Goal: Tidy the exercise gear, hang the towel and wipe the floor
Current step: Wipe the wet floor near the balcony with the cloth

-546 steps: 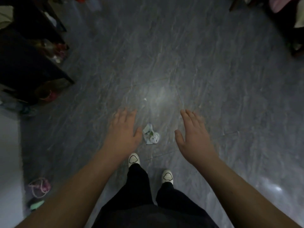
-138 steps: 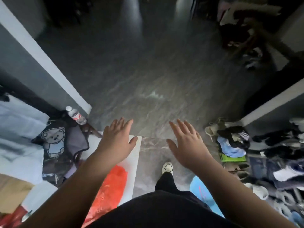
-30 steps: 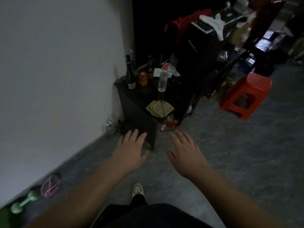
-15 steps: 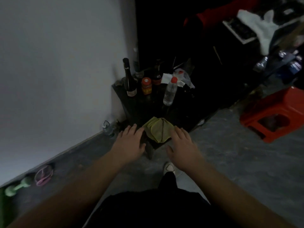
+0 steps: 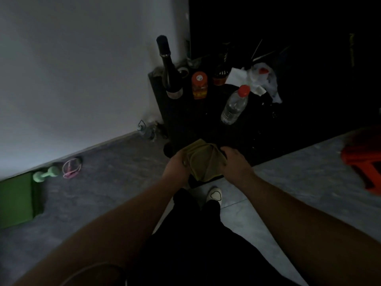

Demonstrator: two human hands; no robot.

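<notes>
Both hands grip the folded yellow-green cloth (image 5: 204,163) at the near edge of the dark bench (image 5: 206,122): the left hand (image 5: 177,165) on its left side, the right hand (image 5: 234,162) on its right. Best to lift it straight toward the body, keeping clear of the plastic bottle (image 5: 235,105) and wine bottle (image 5: 169,69) behind. The room is dim; the fingers under the cloth are hidden, and the bench's right side fades into black.
</notes>
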